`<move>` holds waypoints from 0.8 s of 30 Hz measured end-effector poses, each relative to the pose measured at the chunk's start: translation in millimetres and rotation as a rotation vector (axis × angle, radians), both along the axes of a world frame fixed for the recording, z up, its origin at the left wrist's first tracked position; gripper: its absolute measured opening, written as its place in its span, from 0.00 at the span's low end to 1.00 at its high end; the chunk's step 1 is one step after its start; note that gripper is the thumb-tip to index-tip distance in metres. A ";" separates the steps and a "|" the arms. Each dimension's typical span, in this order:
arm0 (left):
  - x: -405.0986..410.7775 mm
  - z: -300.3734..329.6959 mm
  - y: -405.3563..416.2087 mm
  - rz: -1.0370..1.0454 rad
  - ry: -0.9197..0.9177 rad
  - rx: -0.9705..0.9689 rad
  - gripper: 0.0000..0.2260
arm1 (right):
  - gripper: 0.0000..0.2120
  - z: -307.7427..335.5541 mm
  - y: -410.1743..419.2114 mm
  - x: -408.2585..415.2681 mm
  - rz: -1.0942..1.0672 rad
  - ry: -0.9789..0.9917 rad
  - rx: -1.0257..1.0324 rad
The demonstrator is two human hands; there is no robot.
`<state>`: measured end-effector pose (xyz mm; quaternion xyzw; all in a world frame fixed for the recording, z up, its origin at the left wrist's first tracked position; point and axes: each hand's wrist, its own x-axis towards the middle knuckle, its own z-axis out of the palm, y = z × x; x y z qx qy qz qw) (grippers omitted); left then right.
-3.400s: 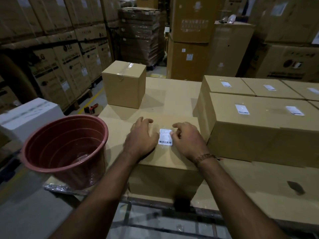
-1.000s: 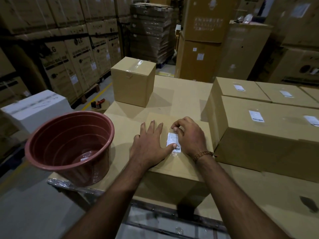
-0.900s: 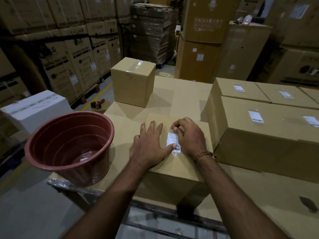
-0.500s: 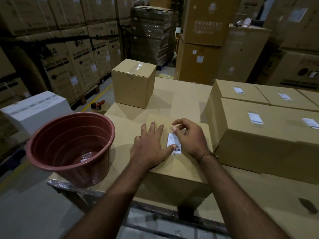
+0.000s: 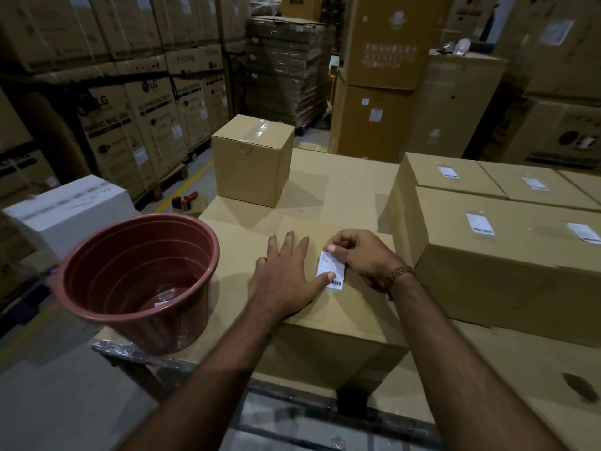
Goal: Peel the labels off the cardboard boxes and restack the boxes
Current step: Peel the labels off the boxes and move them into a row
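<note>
- the left hand point(image 5: 286, 275) lies flat on top of the near box point(image 5: 328, 307), fingers straight and spread, thumb tip pressing the lower part of the label point(image 5: 331, 270).
- the right hand point(image 5: 359, 255) is curled, pinching the label's top edge between thumb and forefinger; half a second ago the fingers were only at that edge, and now the upper part of the label stands lifted off the cardboard.
- the barcode end of the label is still stuck down near the middle of the box top.
- the left hand has kept the same place as a second ago; 3.4 s ago its fingers were curled beside the label.
- a bracelet point(image 5: 399, 273) sits on the right wrist.
- a red-brown bucket point(image 5: 140, 281) stands just left of the box, with a scrap of label in its bottom.
- a smaller taped box point(image 5: 253, 157) stands behind, well apart.
- to the right, a row of boxes point(image 5: 507, 255) carries white labels on top.
</note>
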<state>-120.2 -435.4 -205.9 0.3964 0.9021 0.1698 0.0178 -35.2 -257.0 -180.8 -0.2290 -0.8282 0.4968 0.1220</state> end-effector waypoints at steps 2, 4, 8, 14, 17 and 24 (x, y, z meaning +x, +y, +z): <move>-0.2 0.8 0.1 0.001 -0.003 0.000 0.42 | 0.06 1.0 -1.8 -0.8 -0.003 0.022 -0.019; -0.3 0.4 0.2 0.003 0.002 0.003 0.42 | 0.07 0.9 -4.8 0.2 -0.016 0.043 -0.008; -0.6 0.0 0.4 0.003 -0.004 0.000 0.42 | 0.06 6.8 -9.1 10.3 0.020 0.036 0.001; -0.4 0.2 0.1 0.006 -0.015 0.003 0.42 | 0.46 18.5 -9.9 33.9 -0.007 -0.194 0.087; 0.9 1.2 -0.7 0.005 -0.027 0.008 0.42 | 0.44 10.4 -13.5 37.0 -0.052 -0.201 0.066; -3.9 6.4 -7.4 -0.023 -0.164 0.104 0.45 | 0.17 -5.4 -10.4 38.1 -0.050 -0.130 0.021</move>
